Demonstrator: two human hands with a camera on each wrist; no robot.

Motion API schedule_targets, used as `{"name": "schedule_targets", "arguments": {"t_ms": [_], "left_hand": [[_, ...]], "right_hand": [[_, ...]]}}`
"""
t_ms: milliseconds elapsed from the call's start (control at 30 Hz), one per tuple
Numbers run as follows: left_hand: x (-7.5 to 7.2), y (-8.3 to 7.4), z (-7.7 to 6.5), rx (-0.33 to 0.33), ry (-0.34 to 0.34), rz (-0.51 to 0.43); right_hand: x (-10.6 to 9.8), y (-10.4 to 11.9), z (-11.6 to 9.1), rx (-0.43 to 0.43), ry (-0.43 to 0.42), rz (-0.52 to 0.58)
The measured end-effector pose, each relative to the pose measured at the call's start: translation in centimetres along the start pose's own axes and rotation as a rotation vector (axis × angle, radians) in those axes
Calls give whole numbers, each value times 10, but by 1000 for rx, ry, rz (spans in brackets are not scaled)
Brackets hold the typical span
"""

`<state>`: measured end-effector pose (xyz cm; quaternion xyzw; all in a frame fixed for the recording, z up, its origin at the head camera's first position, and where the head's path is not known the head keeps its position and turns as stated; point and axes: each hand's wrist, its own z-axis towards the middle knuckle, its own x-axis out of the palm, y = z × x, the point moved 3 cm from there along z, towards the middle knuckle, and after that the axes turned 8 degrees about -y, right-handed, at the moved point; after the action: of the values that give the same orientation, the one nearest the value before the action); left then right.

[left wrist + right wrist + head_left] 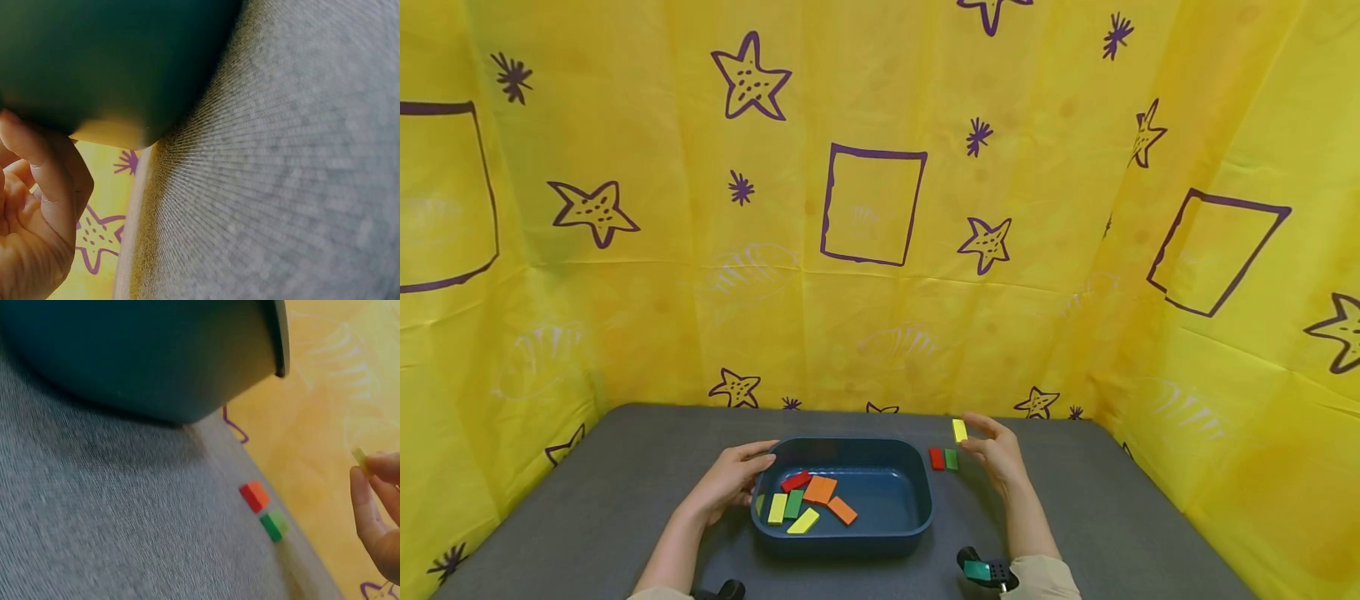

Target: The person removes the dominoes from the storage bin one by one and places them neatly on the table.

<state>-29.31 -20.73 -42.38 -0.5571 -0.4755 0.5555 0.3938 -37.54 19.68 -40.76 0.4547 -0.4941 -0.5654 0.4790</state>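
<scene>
My right hand point(997, 457) pinches a small yellow block point(959, 431) between thumb and fingertips, above the table. The same yellow block point(359, 456) shows edge-on in the right wrist view. Just below it, a red block point(937, 459) and a green block point(951, 459) lie side by side on the table, right of a dark blue tub point(880, 546). At the tub's left end my left hand point(733, 479) grips the rim, thumb on top and fingers outside. Inside the tub lie several blocks: yellow point(777, 509), green point(793, 504), red point(796, 481) and orange point(842, 510).
The dark grey table point(1075, 517) extends around the tub. Yellow cloth point(880, 317) with purple stars and squares hangs behind and on both sides. Dark wrist devices point(988, 570) are strapped near both sleeves.
</scene>
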Motion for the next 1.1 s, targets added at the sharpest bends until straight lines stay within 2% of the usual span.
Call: {"name": "schedule_targets", "arguments": {"t_ms": [333,633,900,1100], "left_hand": [[2,2,1,-1,11,5],[2,1,1,15,19,7],[0,2,2,12,-1,12],[0,0,0,11,9,6]], "right_hand": [[-17,-21,3,25,-51,-61],[-15,-39,2,25,-79,-163],[-13,-38,4,-3,-96,-245],[-10,-38,3,-30,-105,-285]]}}
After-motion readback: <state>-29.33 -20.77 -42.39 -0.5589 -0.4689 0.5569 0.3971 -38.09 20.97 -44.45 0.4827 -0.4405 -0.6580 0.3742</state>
